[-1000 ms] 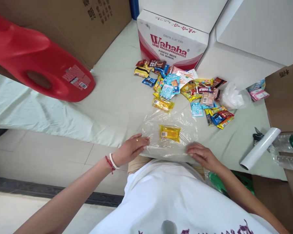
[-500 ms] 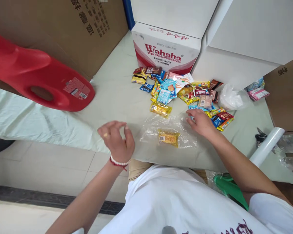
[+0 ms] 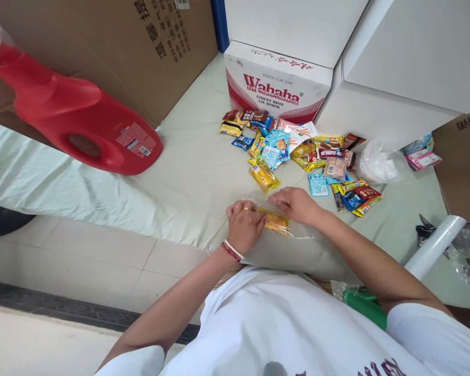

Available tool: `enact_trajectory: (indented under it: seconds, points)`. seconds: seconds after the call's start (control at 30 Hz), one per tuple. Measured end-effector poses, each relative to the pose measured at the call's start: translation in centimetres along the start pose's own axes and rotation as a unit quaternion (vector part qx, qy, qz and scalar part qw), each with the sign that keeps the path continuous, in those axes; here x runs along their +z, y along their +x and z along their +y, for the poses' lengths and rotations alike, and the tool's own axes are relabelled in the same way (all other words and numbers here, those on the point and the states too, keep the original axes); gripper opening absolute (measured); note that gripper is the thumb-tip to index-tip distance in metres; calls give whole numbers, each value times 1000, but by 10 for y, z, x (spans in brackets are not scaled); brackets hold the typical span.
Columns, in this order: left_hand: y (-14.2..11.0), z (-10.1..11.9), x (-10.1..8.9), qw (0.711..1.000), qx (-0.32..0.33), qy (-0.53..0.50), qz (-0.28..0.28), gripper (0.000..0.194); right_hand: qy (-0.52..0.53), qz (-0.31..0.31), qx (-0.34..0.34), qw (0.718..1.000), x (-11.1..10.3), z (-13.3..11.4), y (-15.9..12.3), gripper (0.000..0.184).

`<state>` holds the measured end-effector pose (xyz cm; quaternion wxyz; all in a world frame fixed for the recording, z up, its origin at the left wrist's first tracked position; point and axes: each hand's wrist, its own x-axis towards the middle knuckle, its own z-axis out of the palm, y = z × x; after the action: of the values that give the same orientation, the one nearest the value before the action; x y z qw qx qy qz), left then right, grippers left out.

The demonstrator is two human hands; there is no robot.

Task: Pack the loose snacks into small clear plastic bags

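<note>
A yellow-wrapped snack packet (image 3: 277,223) lies on a sheet of clear plastic film (image 3: 303,231) near the table's front edge. My left hand (image 3: 246,227) is at the packet's left end, its fingers bent and closed on the film, covering part of the packet. Just beyond the packet, my right hand (image 3: 297,204) has its fingers pinched together at the film's far side; the fingertips are partly blurred. Another yellow packet (image 3: 264,177) rests a little farther back, apart from both hands.
Behind lies a pile of small snack packets (image 3: 274,146), beside a crumpled white plastic bag (image 3: 382,162). A Wahaba-printed carton, spelled Wahaha (image 3: 276,89), stands at the back. On the left is a red jug (image 3: 102,125); on the right, a film roll (image 3: 434,248) and scissors (image 3: 425,230).
Both hands were at the film's near corners, then lifted apart. The left has come right onto the packet's left end; the right went to the far side. The film is now gathered closer around the packet.
</note>
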<state>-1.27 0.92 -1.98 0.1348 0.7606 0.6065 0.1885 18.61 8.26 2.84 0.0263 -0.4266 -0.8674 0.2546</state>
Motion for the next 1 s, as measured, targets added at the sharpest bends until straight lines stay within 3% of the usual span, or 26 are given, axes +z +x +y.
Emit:
enact_trajectory:
  seconds: [0.07,0.17,0.23,0.37,0.5,0.57,0.7,0.77,0.8,0.87,0.93,1.0]
  points:
    - [-2,-1,6,998,-47,-31,35,20,-78,-34,-51,995,11,-15,-20,37]
    - [-1,-12,8,987,-114,-83,76,59,-152,-65,-69,984,29,-29,-43,51]
    - [3,-25,2,987,-122,-99,46,67,-174,-67,-68,980,36,-32,-51,57]
    - [8,-51,-24,972,-134,-169,-91,26,-185,-67,-79,977,39,-32,-52,59]
    - [0,-42,-44,906,-180,-368,-110,29,-170,-58,-78,981,41,-36,-46,57]
    - [-4,-21,-41,900,-138,-400,-108,28,-148,-54,-76,985,44,-36,-45,51]
    - [-7,20,-20,947,16,-308,-93,30,-26,-20,-87,996,43,-22,-53,24]
    - [-7,31,-8,969,42,-228,-86,37,90,-9,-104,990,41,-8,-64,23]
    - [-7,34,-3,978,44,-187,-83,39,143,9,-89,986,41,0,-70,25]
    - [-7,38,4,989,42,-120,-81,39,180,88,12,980,44,17,-83,31]
    - [-8,41,10,993,33,-77,-80,36,114,184,139,966,50,30,-95,35]
    - [-10,43,16,996,4,-55,-67,28,33,213,186,959,56,36,-104,33]
